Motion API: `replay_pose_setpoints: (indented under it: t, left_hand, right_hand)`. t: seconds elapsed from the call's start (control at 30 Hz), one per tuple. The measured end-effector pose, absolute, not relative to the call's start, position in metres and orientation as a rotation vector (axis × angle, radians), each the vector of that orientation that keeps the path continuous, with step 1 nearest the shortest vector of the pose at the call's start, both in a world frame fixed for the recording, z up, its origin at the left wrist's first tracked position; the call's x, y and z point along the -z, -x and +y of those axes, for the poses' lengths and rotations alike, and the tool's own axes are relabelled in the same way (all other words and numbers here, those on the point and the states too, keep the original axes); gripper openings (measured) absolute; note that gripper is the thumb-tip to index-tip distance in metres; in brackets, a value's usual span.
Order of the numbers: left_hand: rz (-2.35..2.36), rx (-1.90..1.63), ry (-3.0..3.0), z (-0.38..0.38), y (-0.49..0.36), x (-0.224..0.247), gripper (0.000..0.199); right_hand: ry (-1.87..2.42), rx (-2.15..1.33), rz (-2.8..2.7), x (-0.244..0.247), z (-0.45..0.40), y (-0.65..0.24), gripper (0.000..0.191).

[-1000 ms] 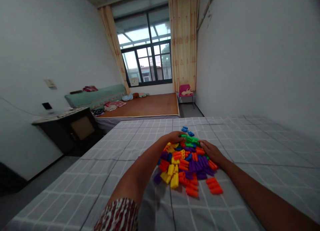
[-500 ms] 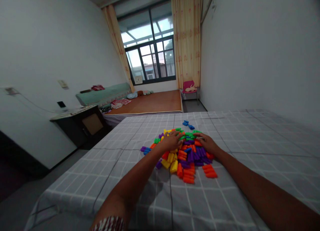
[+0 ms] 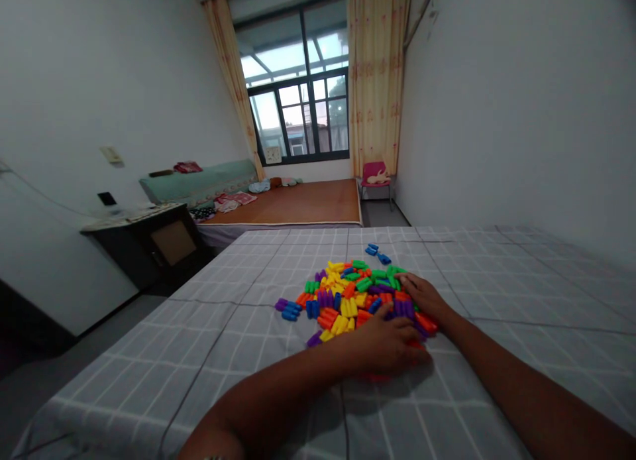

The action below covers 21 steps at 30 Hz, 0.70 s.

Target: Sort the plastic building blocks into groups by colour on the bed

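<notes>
A heap of small plastic building blocks (image 3: 349, 307) in yellow, orange, green, purple and blue is spread over the checked cloth. My left hand (image 3: 390, 343) lies across its front right part, fingers apart over orange and purple blocks, hiding several of them. At the right edge of the heap, my right hand (image 3: 424, 296) rests with its fingers stretched toward the green and orange blocks. Nothing is visibly gripped in either hand. Two blue blocks (image 3: 383, 258) lie apart behind the heap, and purple and blue ones (image 3: 290, 316) stick out at its left.
A grey checked cloth (image 3: 238, 374) covers the surface under the blocks. Beyond it stand a bed with a brown mat (image 3: 308, 205), a dark cabinet (image 3: 144, 238) at the left and a pink chair (image 3: 373, 170). White walls flank both sides.
My left hand has moved from the upper left of the heap to its near right side, uncovering the yellow and orange blocks. My right hand stays at the right edge.
</notes>
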<state>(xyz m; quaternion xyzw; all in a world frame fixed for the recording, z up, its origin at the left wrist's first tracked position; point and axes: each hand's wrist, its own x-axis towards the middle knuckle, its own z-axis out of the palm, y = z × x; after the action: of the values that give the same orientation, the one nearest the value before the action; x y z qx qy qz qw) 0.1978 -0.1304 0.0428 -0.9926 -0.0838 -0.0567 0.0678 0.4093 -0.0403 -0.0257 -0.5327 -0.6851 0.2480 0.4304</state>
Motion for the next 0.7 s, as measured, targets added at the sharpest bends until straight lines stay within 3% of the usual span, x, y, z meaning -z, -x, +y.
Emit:
replay_pose_setpoints:
  t: [0.17,0.4,0.53,0.7]
  left_hand:
    - [-0.498,0.228,2.972,-0.099,-0.177,-0.041,0.029]
    - [-0.846,0.308,2.836,-0.073,-0.155,-0.057,0.033]
    - [-1.068,0.387,2.786,-0.056,-0.107,-0.067,0.039]
    - [-1.771,0.534,2.532,-0.024,-0.030,-0.044,0.045]
  right_hand:
    - [1.350,-0.551,-1.679,0.026,-0.041,-0.410,0.041]
    - [1.209,-0.710,-1.655,0.001,-0.056,-0.400,0.047]
    - [1.062,-0.478,-2.010,-0.017,-0.078,-0.379,0.048]
    - [0.667,-0.161,-2.644,-0.028,-0.127,-0.321,0.058]
